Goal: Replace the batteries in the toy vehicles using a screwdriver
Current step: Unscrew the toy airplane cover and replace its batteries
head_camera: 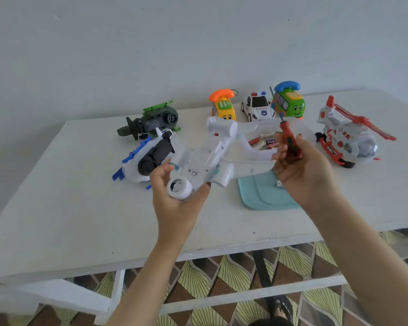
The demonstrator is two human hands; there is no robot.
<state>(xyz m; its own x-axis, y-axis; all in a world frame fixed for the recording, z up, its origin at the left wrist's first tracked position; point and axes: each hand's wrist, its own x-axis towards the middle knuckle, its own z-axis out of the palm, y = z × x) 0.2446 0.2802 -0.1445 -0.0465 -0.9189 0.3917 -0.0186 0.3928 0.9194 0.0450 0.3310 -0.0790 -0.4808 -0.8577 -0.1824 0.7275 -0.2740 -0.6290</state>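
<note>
— Where's the toy plane (212,156)?
— Belly-up over the table (80,208), left hand (174,196) curled round its near end.
— Screwdriver (288,135)?
— At the plane's three o'clock, right hand (304,177) wrapped round the handle, tip towards twelve.

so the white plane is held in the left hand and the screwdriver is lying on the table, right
No. The left hand does hold the white plane, but the screwdriver is not on the table: the right hand grips it, as the head view shows.
</note>
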